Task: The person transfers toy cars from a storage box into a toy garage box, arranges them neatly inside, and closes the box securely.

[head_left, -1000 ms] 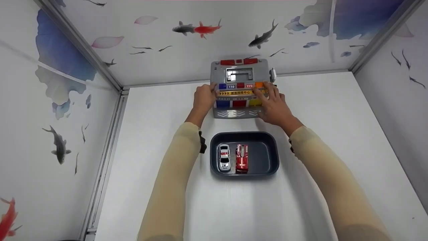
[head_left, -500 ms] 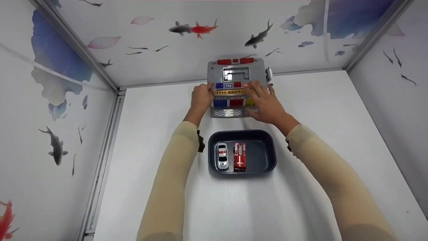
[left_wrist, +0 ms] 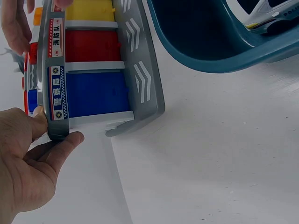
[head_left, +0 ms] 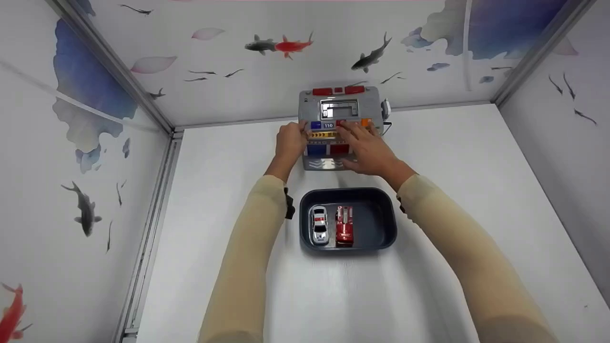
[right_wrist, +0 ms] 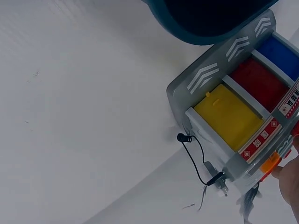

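A grey toy garage (head_left: pixel 312 107) stands against the back wall. Its front has blue (left_wrist: pixel 97 93), red (left_wrist: pixel 92 45) and yellow doors (right_wrist: pixel 229 116), all down, with coloured buttons above. My left hand (head_left: pixel 290 143) pinches the garage's left edge between thumb and fingers, seen closely in the left wrist view. My right hand (head_left: pixel 374 150) lies over the front, fingers extended, fingertips at the red middle button; it hides the yellow door in the head view. In the right wrist view only part of that hand (right_wrist: pixel 290 184) shows, beside the orange button.
A dark blue tray (head_left: pixel 391 224) sits in front of the garage. Inside it lie a white toy car (head_left: pixel 320 226) and a red toy fire truck (head_left: pixel 344 226). A black cord (right_wrist: pixel 191 158) hangs at the garage's right side. Printed walls enclose the white table (head_left: pixel 228 157).
My right hand has slid left along the button row, from the orange end to the red middle button. The left hand keeps its hold on the edge, and the tray stays put.
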### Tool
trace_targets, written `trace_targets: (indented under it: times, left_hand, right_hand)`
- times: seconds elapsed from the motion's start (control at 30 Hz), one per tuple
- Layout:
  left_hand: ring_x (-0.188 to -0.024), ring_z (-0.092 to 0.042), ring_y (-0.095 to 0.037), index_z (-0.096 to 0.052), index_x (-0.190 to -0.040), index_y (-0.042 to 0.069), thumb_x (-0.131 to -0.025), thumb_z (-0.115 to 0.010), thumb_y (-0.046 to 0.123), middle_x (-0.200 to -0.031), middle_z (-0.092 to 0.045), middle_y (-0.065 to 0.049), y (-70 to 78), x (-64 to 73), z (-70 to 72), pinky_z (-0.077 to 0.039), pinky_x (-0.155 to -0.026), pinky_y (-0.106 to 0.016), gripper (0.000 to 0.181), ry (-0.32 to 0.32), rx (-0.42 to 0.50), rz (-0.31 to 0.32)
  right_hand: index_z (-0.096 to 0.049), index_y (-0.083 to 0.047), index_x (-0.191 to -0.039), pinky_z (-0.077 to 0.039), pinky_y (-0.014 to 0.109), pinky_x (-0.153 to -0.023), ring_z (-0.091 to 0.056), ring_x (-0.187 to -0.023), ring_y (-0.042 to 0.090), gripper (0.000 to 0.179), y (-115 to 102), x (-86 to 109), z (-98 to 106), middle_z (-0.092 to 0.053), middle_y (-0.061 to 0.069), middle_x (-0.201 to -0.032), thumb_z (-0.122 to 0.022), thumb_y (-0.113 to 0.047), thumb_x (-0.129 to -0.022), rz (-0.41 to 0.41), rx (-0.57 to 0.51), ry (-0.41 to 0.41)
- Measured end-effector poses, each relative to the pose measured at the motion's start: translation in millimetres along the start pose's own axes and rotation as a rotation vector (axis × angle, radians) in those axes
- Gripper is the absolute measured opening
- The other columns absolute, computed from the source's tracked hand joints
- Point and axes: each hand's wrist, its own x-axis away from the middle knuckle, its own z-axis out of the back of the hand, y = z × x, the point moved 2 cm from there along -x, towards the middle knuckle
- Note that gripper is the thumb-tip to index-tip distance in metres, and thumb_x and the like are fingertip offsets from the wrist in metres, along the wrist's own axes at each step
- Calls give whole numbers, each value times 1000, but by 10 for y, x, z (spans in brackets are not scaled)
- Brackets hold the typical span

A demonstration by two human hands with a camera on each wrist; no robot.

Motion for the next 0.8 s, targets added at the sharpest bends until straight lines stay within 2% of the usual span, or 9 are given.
trace_targets:
  times: [0.17, 0.3, 0.53, 0.8]
  left_hand:
    - [-118, -76, -20, -66, -155, 18, -113, -65, 28, -142, -77, -10, 2, -7, -3, -62, -98, -37, 43, -3, 8, 16]
    - [-122, -75, -20, -65, -156, 19, -113, -65, 29, -144, -76, -9, 0, -7, 0, -62, -99, -36, 44, -13, 12, 33]
    - [-119, -75, -21, -65, -155, 19, -113, -66, 28, -142, -77, -10, 5, -7, 0, -61, -98, -38, 43, -7, 15, 29]
    - [-118, -76, -21, -67, -154, 19, -113, -66, 28, -141, -77, -9, 2, -16, -12, -61, -99, -39, 42, -1, -10, 24]
  right_hand:
    - [-33, -14, -173, -16, 71, -136, -36, -166, 39, 94, -27, -54, 29, -35, 15, -178, -83, -40, -97, -12, -6, -14]
    - [-30, -13, -174, -15, 70, -136, -34, -166, 38, 96, -49, -84, 62, -34, 16, -179, -82, -39, -98, -20, -5, -42]
    - [-32, -9, -173, -21, 71, -134, -37, -164, 40, 96, -53, -103, 89, -37, 18, -177, -84, -33, -95, -13, -14, -42]
    - [-35, -8, -172, -28, 70, -132, -40, -162, 40, 94, -44, -111, 80, -40, 18, -176, -81, -15, -90, 0, -14, -34]
